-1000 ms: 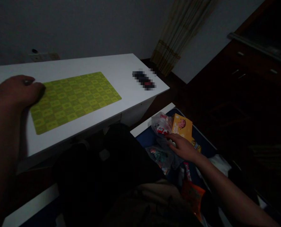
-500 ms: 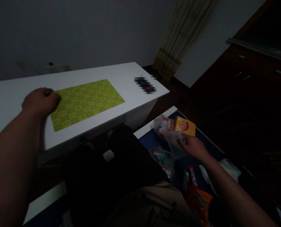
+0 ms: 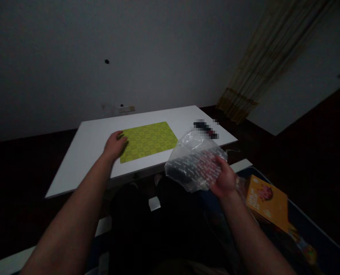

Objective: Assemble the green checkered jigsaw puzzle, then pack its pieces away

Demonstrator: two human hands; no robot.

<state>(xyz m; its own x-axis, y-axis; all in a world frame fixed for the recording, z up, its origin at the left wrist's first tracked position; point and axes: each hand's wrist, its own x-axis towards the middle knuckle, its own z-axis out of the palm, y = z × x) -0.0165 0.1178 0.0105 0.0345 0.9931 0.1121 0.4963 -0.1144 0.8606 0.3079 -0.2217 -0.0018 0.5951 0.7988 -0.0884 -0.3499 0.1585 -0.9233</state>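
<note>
My right hand [image 3: 224,179] grips a clear plastic bag [image 3: 194,160] printed with small white marks. Held up in front of the table's near edge, the bag overlaps the right corner of a green checked placemat [image 3: 147,142]. Something reddish shows through the film near my fingers; I cannot make out what it is. At the placemat's left edge is my left hand [image 3: 115,146], thumb and fingers apart, holding nothing.
The placemat lies on a white table [image 3: 78,152]. A blurred-out dark object [image 3: 205,129] rests toward its far right. Beside my right forearm, an orange box [image 3: 267,200] and a colourful packet [image 3: 304,244] lie on a blue surface. A curtain [image 3: 244,91] hangs behind.
My right hand has lifted the plastic bag from beside the orange box and brought it left, to the table edge. My left hand has opened at the placemat. The view has turned.
</note>
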